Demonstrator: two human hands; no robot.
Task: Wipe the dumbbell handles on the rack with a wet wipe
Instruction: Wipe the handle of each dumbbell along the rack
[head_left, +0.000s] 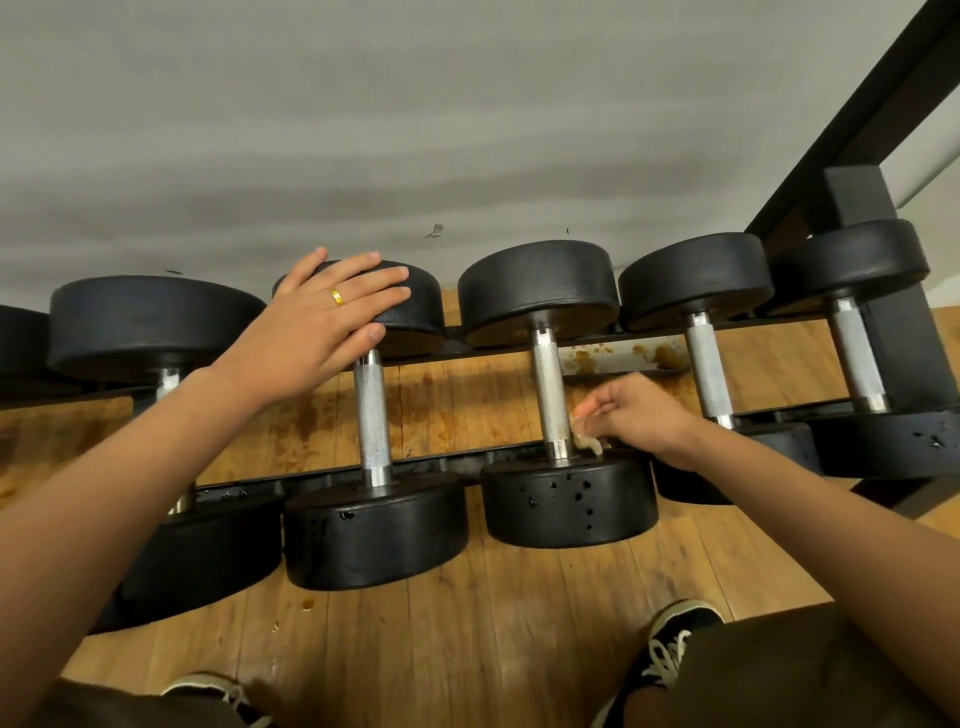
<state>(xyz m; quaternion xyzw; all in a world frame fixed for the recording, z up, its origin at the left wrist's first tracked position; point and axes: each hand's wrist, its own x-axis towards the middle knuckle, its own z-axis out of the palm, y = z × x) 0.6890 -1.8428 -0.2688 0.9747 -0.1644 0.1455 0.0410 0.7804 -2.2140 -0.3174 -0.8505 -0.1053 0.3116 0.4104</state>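
Two shoes (670, 649) are being kept on the wooden floor (493, 623), close below the near weights on the rack (322, 474).

**Hazards**
- The wet wipe (589, 442) is being pinched as a small crumpled wad. Only part of the handle (549, 384) is probably being covered per pass, so the far side and the upper knurling are at risk of being missed.
- The wad is being held low, at the collar, where it risks being snagged or dropped between the rails.
- If the handle is being pushed sideways, the dumbbell (569, 499) risks being rolled against its neighbour, or off the rack toward the shoes.
- Moisture is likely being left on a rack that is already being marked by rust-coloured stains (660, 356).

**Position**
- The wipe is being gripped by the curled fingers of the right hand (636, 415), just right of the handle's lower end. Contact with the handle cannot be confirmed.
- The left hand (322, 322) is being laid flat, fingers straight, on the far weight (415, 317) of the next dumbbell to the left, well apart from the wipe. Nothing is being grasped by it.
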